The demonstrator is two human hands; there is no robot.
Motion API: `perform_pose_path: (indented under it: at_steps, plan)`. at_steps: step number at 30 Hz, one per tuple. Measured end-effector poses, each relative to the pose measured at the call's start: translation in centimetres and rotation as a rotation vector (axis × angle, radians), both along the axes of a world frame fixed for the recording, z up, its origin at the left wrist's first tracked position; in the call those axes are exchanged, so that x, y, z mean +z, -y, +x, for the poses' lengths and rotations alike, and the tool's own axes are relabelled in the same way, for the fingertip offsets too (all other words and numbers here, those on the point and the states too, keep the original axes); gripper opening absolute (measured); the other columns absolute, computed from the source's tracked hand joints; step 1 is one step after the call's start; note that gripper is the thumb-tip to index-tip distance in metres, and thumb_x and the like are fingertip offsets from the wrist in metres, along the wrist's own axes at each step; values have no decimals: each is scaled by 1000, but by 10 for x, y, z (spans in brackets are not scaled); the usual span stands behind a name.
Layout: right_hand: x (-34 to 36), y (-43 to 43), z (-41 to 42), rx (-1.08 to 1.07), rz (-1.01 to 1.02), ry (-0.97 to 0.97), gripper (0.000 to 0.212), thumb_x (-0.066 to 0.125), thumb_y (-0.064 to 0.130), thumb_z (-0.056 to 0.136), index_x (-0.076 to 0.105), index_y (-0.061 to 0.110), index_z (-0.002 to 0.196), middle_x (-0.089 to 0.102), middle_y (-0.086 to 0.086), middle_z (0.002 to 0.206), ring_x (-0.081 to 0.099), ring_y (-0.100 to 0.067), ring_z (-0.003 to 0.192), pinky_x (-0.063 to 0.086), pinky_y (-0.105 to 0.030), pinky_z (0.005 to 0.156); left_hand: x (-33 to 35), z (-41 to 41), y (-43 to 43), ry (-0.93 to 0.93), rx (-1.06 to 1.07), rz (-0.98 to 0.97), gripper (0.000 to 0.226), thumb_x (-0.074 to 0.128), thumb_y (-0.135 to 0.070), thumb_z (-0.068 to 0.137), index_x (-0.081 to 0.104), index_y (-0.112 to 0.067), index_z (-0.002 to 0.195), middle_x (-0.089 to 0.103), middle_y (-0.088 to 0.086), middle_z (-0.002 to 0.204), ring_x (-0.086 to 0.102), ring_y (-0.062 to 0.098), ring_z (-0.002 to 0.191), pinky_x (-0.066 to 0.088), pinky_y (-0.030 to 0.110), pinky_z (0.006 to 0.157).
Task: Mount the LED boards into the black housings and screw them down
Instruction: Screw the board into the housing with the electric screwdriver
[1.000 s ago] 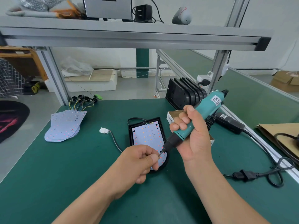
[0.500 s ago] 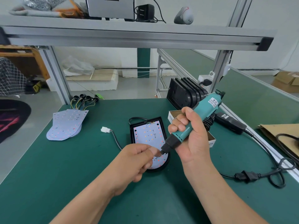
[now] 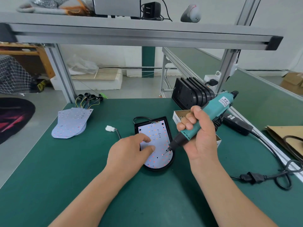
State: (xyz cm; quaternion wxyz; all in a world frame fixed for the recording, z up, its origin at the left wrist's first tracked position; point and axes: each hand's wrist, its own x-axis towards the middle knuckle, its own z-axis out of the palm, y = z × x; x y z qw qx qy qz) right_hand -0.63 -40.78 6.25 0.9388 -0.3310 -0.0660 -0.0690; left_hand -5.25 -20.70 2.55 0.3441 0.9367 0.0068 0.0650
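**LED board seated in housing, driver bit aimed at its rounded end**

Near the middle of the green worktop (image 3: 49,185) lies a black plastic housing (image 3: 169,131) with a flat white LED board (image 3: 157,138), dotted with red and orange LEDs, seated inside it. Their long axis runs from the near edge toward the far edge. The square end faces the far edge and the rounded end faces the near edge. Thin coloured wires sit at the square end. A white plug connector (image 3: 109,128) on a black lead lies just left of the housing.

The left hand (image 3: 129,153) has its fingers stretched out, with fingertips (image 3: 151,148) pressing on the board's left side. The right hand (image 3: 201,136) wraps tightly round a teal electric screwdriver (image 3: 218,105). The screwdriver's long axis slants from high at the far right down to the near left. Its black nose points at the board's right side close to the rounded end. A small silver screw (image 3: 162,155) sits at the bit's tip. Whether it is in a hole cannot be told.

Behind the right hand, toward the right edge, an open cardboard box (image 3: 176,117) holds small metal screws. A row of empty black housings (image 3: 191,94) stands on edge at the far edge. A fanned pile of spare LED boards (image 3: 70,123) with coloured wires lies near the far left corner. A black power adapter (image 3: 236,123) lies along the right edge.
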Motion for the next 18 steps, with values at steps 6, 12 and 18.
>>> perform_pose_path:
  at_steps: [6, 12, 18]
  plan:
    - [-4, -1, 3, -24, -73, 29, 16, 57, 12, 101, 57, 19, 87, 41, 3, 68, 40, -11, 53, 45, -27, 56, 1, 12, 11, -19, 33, 163, 42, 62, -66, 87, 67, -53, 127, 69, -20, 98, 64, 9, 95, 41, 23, 66]
    - [-9, -6, 8, -48, -157, 74, 12, 66, 14, 95, 61, 20, 86, 42, 1, 67, 41, -13, 52, 45, -30, 56, 2, 17, 20, -33, 25, 264, 42, 60, -61, 91, 65, -51, 132, 72, -17, 125, 67, 12, 111, 42, 27, 71]
    - [-13, -14, 10, -55, -277, 90, 10, 68, 15, 90, 59, 19, 86, 42, -1, 66, 40, -17, 52, 42, -33, 56, 0, 21, 23, -37, 8, 331, 41, 59, -57, 95, 63, -49, 135, 72, -13, 126, 68, 17, 113, 44, 29, 74]
